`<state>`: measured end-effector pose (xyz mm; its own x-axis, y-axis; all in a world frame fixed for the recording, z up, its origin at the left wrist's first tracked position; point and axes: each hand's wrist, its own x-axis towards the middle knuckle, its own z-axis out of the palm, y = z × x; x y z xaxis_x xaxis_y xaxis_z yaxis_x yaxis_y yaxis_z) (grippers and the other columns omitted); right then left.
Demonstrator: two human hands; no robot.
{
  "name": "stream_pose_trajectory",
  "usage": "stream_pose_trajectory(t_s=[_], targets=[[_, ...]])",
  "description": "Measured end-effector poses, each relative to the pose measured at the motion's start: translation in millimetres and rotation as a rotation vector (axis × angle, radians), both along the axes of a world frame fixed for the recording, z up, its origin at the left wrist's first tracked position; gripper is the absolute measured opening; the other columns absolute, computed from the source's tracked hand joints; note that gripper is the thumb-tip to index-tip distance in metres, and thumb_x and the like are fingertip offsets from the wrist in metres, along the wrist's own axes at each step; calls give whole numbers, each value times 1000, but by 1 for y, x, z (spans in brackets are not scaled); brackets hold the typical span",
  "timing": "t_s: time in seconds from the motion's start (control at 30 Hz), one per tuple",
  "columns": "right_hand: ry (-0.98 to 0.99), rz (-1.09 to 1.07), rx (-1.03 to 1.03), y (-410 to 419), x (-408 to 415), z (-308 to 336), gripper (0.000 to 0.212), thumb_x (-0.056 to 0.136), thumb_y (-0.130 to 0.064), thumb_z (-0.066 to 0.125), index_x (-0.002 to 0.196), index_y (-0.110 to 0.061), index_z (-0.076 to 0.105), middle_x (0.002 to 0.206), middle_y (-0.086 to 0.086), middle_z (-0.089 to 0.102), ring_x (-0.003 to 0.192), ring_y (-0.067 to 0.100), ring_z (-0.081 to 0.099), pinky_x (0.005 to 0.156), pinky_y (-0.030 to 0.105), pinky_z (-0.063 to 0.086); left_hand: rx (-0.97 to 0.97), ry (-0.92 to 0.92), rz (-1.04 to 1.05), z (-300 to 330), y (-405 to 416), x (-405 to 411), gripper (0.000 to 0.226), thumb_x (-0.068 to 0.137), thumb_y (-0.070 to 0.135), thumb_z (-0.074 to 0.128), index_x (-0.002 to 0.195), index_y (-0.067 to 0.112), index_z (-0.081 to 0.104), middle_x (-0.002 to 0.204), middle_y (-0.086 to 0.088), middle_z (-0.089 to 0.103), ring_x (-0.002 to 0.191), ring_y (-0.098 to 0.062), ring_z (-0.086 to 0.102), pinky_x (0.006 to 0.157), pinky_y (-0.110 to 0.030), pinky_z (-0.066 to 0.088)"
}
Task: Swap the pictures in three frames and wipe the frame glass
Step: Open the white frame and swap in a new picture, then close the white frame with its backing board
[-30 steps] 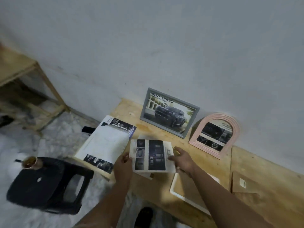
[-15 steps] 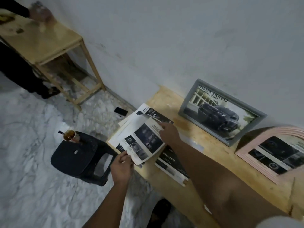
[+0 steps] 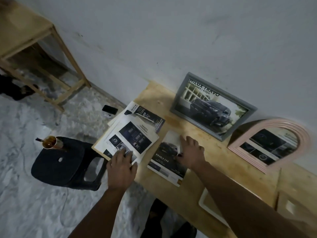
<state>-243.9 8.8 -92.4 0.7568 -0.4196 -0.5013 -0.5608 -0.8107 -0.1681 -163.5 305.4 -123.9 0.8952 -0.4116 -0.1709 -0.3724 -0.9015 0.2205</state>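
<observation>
Left hand (image 3: 122, 164) laid flat, fingers spread and straight, on the near edge of a loose printed sheet (image 3: 127, 140) headed "SAFETY". Right hand (image 3: 191, 154) also spread, fingers straight, pressing down on a second sheet (image 3: 165, 163) that reads "DOUBLE CAB" and shows a dark truck. Nothing pinched or gripped by either hand. Both forearms reaching in from the lower edge.

Under the left-hand sheet, a stack of brochures (image 3: 145, 115), fanned and overhanging the left end of the table (image 3: 214, 172). The two sheets just beside each other, edges nearly touching, both lying on the pale wooden top.

Behind the right hand, leaning against the wall (image 3: 171, 40): a grey rectangular frame (image 3: 212, 105) holding a truck picture with "HILUX" lettering. To its right, also leaning on the wall, a pink arched frame (image 3: 272, 146) with dark prints inside. Near the bottom right, partly hidden by the right forearm, a white frame (image 3: 204, 201) lying flat on the table.

Left of the table, on the marble floor (image 3: 25, 194): a black plastic stool (image 3: 65, 167) with a cup (image 3: 49, 142) of brown drink on its seat. Beyond, a phone (image 3: 109, 109) on the floor close to the wall, and a wooden shelf unit (image 3: 34, 54) in the upper left corner.
</observation>
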Motion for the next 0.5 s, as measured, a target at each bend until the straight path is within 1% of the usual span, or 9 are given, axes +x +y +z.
stream_pose_trajectory(t_s=[0.1, 0.17, 0.2, 0.23, 0.3, 0.37, 0.43, 0.47, 0.5], targets=[[-15, -46, -32, -2, -3, 0, 111, 75, -61, 77, 159, -31, 12, 150, 9, 35, 135, 33, 36, 104, 54, 36, 41, 47, -32, 1, -5, 1, 56, 86, 53, 52, 133, 24, 63, 148, -9, 53, 139, -35, 45, 105, -59, 44], [-37, -102, -37, -5, -4, 1, 104, 77, -55, 77, 158, -32, 15, 144, 9, 40, 130, 33, 41, 101, 53, 37, 68, 47, -51, 4, -6, 2, 57, 83, 52, 53, 132, 23, 65, 146, -10, 54, 138, -36, 46, 105, -59, 43], [-52, -135, -8, -7, -6, 2, 96, 81, -47, 75, 158, -31, 19, 143, 9, 43, 129, 32, 44, 101, 52, 39, 74, 36, -66, 6, -8, 2, 57, 83, 51, 54, 131, 23, 66, 145, -10, 55, 138, -36, 46, 105, -60, 43], [-71, -183, 53, -10, -10, 3, 85, 84, -38, 72, 156, -29, 27, 141, 10, 48, 127, 32, 49, 100, 49, 42, 65, 27, -73, 10, -10, 1, 56, 83, 50, 53, 130, 24, 66, 144, -10, 55, 138, -36, 46, 105, -59, 42], [-127, -286, 218, -16, -22, 8, 64, 85, -20, 67, 147, -21, 47, 135, 11, 59, 122, 33, 59, 96, 39, 48, 5, 28, -89, 18, -18, -5, 55, 86, 50, 48, 130, 24, 67, 143, -9, 56, 139, -35, 45, 105, -58, 41], [-181, -421, 361, -24, -42, 18, 46, 87, -11, 63, 133, -17, 64, 124, 8, 70, 113, 29, 65, 90, 32, 51, -41, 39, -132, 23, -30, -14, 51, 90, 48, 52, 132, 23, 66, 143, -8, 56, 136, -33, 45, 102, -56, 42], [-270, -615, 494, -32, -69, 30, 35, 90, -6, 59, 122, -15, 71, 113, 5, 72, 101, 24, 67, 81, 28, 51, -83, 52, -224, 26, -46, -25, 45, 90, 42, 64, 131, 22, 66, 140, -7, 59, 128, -33, 51, 98, -53, 46], [-322, -731, 556, -35, -85, 38, 31, 92, -5, 58, 119, -13, 71, 111, 5, 71, 97, 23, 68, 78, 28, 52, -105, 53, -276, 25, -54, -32, 43, 90, 40, 66, 128, 21, 68, 137, -7, 61, 123, -32, 56, 95, -52, 50], [-368, -842, 597, -39, -102, 45, 28, 94, -4, 58, 118, -12, 70, 112, 6, 71, 94, 23, 68, 76, 29, 53, -141, 66, -331, 26, -64, -40, 41, 90, 40, 63, 124, 19, 69, 132, -8, 64, 118, -33, 61, 91, -51, 53]])
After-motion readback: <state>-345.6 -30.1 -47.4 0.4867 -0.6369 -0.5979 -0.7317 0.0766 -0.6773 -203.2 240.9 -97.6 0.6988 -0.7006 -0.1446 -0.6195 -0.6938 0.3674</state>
